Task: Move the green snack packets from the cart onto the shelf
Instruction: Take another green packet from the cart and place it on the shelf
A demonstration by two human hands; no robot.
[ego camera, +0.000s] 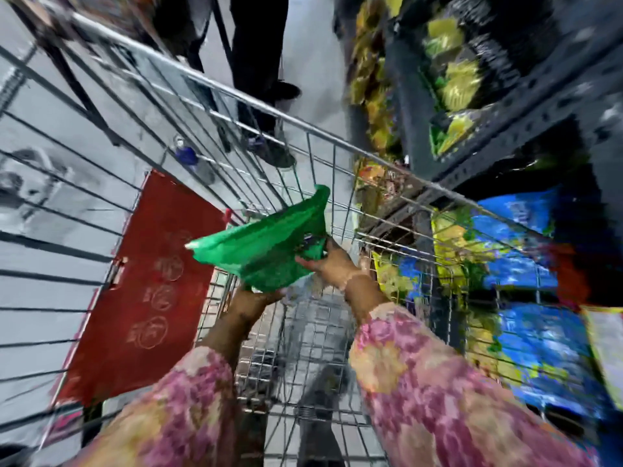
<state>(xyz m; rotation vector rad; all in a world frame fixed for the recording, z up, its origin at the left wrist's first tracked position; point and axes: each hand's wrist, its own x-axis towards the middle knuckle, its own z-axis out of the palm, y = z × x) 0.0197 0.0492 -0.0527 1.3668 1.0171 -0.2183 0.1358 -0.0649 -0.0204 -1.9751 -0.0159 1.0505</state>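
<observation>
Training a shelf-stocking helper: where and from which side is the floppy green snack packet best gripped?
Probably by its near edge, from below and the right, as both hands do now: left hand beneath the green snack packet, right hand pinching its right corner. The thin bag sags.

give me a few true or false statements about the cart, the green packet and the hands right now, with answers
1. Both hands hold the green snack packet above the wire cart. True: the left hand is under it and the right hand grips its right side.
2. The green packet already lies on the shelf. False: it is still over the cart, left of the shelf.
3. A red panel leans at the cart's left side. True.
4. The shelf is bare. False: yellow and blue packets fill it.
5. The person wears plain black sleeves. False: the sleeves are pink and patterned.
</observation>
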